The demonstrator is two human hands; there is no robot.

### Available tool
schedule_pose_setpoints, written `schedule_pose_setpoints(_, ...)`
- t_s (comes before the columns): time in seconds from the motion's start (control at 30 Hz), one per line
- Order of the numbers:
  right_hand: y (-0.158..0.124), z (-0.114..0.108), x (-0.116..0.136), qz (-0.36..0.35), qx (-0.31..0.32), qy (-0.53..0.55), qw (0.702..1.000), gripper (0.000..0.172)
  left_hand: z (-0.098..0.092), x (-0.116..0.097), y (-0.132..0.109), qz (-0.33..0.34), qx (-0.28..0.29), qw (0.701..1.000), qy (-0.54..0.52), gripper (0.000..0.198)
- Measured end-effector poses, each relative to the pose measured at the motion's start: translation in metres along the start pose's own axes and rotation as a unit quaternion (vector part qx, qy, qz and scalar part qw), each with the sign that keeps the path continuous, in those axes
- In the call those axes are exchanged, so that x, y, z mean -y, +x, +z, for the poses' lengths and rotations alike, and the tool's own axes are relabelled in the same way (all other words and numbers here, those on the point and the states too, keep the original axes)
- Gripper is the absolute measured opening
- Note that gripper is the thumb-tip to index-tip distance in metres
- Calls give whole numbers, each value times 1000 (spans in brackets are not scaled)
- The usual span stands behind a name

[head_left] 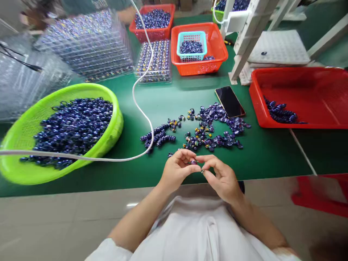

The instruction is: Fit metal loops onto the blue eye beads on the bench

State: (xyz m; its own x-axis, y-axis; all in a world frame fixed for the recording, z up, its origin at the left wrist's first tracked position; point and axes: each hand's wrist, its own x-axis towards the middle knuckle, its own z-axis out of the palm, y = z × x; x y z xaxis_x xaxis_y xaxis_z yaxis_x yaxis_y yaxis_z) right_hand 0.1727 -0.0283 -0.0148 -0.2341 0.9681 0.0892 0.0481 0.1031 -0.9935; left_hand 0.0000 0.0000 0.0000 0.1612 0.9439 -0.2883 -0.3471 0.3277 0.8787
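My left hand (181, 168) pinches a small shiny purple piece (193, 162) between thumb and fingers, just over the table's near edge. Touching it from the right, my right hand (219, 177) is closed in a pinch on a tiny part (202, 171), too small to name. Beyond my hands lie loose dark purple caps (217, 112) and small pieces with yellow and metal parts (199, 136). To their left are stacked rows of glossy dark purple ring-shaped pieces (159, 136).
A green basket (118, 119) full of purple pieces stands left, crossed by a white cable (141, 108). Behind are clear trays (153, 61), stacked trays (89, 47) and a red basket (199, 68) holding a blue one (191, 56). A phone (230, 101) and red bin (307, 96) lie right.
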Motion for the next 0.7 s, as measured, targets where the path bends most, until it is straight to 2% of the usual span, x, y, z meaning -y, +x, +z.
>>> schedule_pose_setpoints(0.17, -4, -3, 4, -39, 9, -43, 998, 18, 0, 4, 5, -17, -7, 1000, 0, 38)
schedule_pose_setpoints(0.4, -4, -2, 8, -80, 10, -59, 995, 22, -5, 5, 5, 8, -25, 999, 45, 30)
schedule_pose_setpoints(0.5, -4, -4, 8, -65, 12, -48, 997, 19, -5, 5, 2, 2, -21, 998, 52, 29)
schedule_pose_setpoints(0.6, -2, -7, 11, -21, -24, -38, 999, 14, -3, 4, -2, 4, -7, 998, 68, 27)
schedule_pose_setpoints(0.7, 2, -7, 15, 24, -55, -75, 995, 9, -1, 4, -6, 53, 4, 990, 132, 24)
